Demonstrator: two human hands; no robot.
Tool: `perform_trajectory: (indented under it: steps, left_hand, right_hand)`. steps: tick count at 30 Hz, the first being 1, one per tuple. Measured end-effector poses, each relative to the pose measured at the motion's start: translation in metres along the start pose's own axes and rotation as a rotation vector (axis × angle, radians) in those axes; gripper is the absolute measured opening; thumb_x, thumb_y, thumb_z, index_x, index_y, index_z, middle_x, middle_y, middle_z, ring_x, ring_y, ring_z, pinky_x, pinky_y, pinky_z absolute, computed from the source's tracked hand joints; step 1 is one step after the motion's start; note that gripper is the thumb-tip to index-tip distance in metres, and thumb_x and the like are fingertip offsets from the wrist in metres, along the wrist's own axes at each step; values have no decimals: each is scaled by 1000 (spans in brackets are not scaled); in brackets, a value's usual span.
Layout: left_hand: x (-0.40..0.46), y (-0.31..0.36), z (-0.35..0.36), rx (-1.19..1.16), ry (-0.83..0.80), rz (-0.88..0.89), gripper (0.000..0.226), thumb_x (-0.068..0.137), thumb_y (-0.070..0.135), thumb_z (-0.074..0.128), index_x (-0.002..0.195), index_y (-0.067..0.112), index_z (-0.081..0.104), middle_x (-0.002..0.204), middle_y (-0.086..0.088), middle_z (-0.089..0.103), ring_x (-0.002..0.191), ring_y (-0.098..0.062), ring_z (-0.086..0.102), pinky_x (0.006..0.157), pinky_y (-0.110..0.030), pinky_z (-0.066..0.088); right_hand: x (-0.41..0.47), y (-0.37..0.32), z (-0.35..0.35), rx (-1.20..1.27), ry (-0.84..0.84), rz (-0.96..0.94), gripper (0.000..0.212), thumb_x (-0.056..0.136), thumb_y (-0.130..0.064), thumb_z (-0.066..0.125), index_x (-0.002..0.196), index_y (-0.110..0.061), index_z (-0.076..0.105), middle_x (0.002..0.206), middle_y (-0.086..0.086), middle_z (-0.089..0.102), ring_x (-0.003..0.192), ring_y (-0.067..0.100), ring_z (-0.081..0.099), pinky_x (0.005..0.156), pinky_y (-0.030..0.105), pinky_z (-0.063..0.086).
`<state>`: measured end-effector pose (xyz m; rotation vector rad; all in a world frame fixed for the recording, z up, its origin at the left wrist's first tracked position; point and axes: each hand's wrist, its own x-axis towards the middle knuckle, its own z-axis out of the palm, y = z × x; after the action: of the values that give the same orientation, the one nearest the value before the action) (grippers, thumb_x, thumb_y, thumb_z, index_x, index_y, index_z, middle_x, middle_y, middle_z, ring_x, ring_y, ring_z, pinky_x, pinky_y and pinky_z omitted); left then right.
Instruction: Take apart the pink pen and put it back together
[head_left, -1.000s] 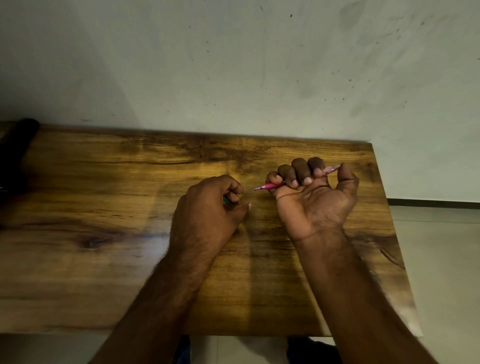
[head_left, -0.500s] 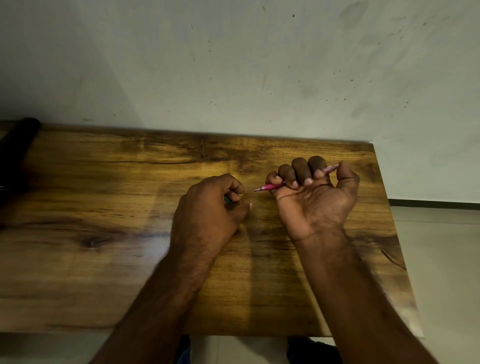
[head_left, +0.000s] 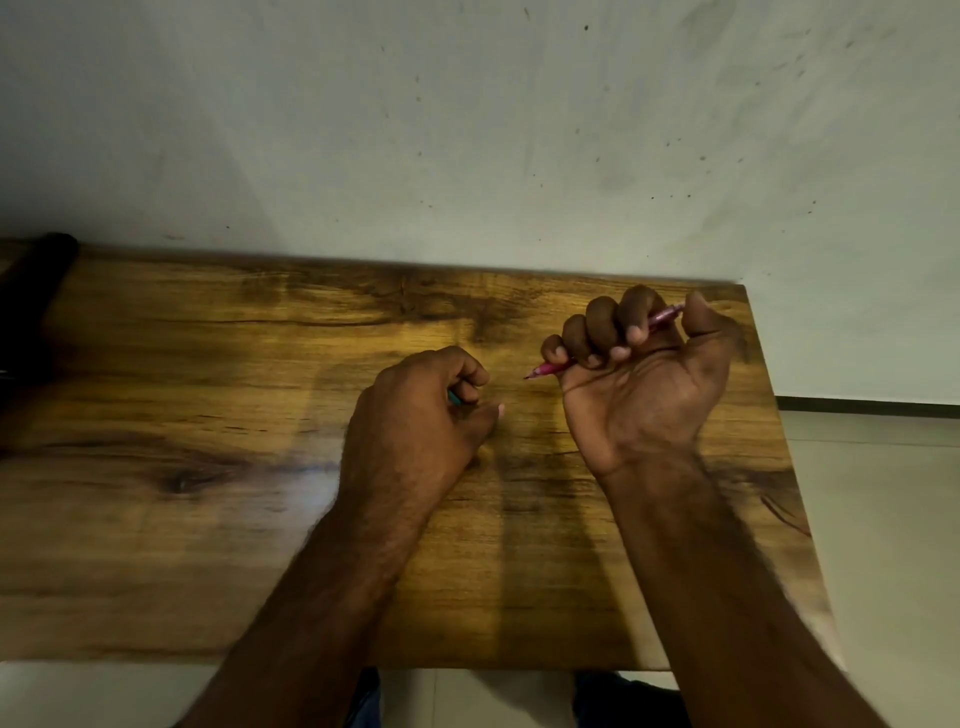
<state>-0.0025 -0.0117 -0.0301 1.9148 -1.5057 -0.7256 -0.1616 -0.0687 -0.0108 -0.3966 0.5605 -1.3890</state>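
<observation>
Your right hand (head_left: 641, 374) fists around the pink pen (head_left: 550, 368), tip poking toward your left hand (head_left: 421, 415), which curls around a small teal piece (head_left: 454, 398). Judging by that, reassembly remains.

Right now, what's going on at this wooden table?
A person works with both hands over a brown wooden table. The right hand, palm up, grips a slim pink pen, its tip pointing left towards the other hand. The left hand rests on the table, fingers curled round a small teal piece, mostly hidden. The two are apart.
</observation>
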Motion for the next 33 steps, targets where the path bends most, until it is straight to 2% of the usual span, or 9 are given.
perform_trajectory:
  steps: [7,14,18,22,27,30,33]
  left_hand:
    - [0,1,-2,8,-2,-2,24,78,38,88,97,35,73,83,20,67,76,5,62,67,-22,54]
    - [-1,2,-1,-8,2,-10,24,78,37,88,96,34,74,81,19,68,74,5,63,68,-27,58]
    - [0,1,-1,-3,6,-17,24,78,38,88,97,35,74,82,20,67,75,5,63,68,-27,59]
    - [0,1,0,4,-2,-13,24,78,38,88,97,35,74,83,19,68,77,4,63,69,-27,58]
    - [0,1,0,16,-2,-3,24,79,37,87,98,35,73,84,20,67,78,6,61,68,-23,55]
    - [0,1,0,14,-7,-6,24,79,36,87,98,36,73,84,20,67,77,7,61,66,-21,54]
    - [0,0,0,8,-5,-13,23,79,36,87,97,36,73,83,21,67,76,6,62,66,-25,58]
  right_hand:
    - [0,1,2,-47,-15,12,42,90,-47,35,66,-13,38,55,1,30,59,20,21,61,36,27]
    - [-2,1,3,-39,-13,59,45,93,-48,32,65,-13,38,58,1,23,59,19,19,62,36,27]
    - [-2,1,3,-44,-14,86,52,99,-49,26,67,-12,42,57,1,28,60,19,21,62,36,29]
    - [-2,1,5,-105,-21,63,50,101,-43,24,66,-12,42,55,0,29,58,19,22,61,36,29]
    - [-2,4,6,-222,-30,39,49,103,-45,32,76,-9,49,59,2,36,59,19,29,61,37,30]
    - [-3,5,7,-276,-49,16,43,100,-40,35,74,-9,48,56,0,38,56,18,29,59,37,28]
    - [-2,6,7,-295,-61,25,45,100,-42,35,75,-7,49,57,0,41,57,19,30,60,38,28]
